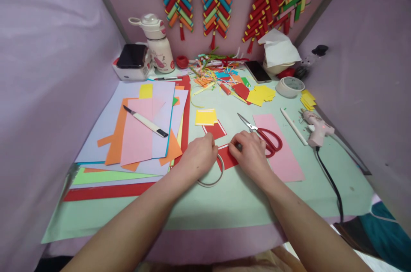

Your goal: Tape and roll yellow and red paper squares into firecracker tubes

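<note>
My left hand [199,154] and my right hand [252,152] rest side by side on the green mat [244,197], both with fingers curled onto a small red paper piece [227,157] between them. My right fingers pinch its right edge; my left fingers press its left end. A thin ring-shaped tape loop [214,177] lies under the left hand. Another red paper piece [215,130] and a yellow paper square [206,116] lie just beyond. Red-handled scissors [265,136] sit on a pink sheet [280,147] beside my right hand.
A stack of coloured paper sheets [135,139] with a craft knife [146,121] lies left. A glue gun [316,127] with black cable, a white stick [293,125], tape roll [290,86], phone [257,71], bottle [159,45] and paper scraps [221,76] fill the back and right.
</note>
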{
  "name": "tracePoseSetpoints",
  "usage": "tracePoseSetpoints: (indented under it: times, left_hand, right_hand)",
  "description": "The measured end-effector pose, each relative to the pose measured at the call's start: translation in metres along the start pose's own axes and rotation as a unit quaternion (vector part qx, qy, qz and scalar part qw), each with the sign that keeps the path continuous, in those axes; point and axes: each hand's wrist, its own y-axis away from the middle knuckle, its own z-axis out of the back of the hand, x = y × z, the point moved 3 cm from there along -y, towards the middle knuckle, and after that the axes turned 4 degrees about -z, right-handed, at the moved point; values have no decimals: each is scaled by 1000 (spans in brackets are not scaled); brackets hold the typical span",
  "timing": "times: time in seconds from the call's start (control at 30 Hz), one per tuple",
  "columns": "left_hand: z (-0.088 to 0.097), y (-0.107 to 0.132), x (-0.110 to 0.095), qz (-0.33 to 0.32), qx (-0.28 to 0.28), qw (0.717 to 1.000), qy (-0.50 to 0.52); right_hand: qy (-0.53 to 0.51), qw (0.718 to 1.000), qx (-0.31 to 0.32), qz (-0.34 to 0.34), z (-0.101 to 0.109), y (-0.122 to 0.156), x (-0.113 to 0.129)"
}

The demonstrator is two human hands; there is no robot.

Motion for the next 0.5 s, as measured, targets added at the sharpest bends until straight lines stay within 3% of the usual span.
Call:
tracePoseSetpoints:
  times: [0.5]
  left_hand:
    - [0, -2, -3, 15, 1, 999, -32]
  right_hand:
    - [22, 1000, 12, -18, 0, -3, 2]
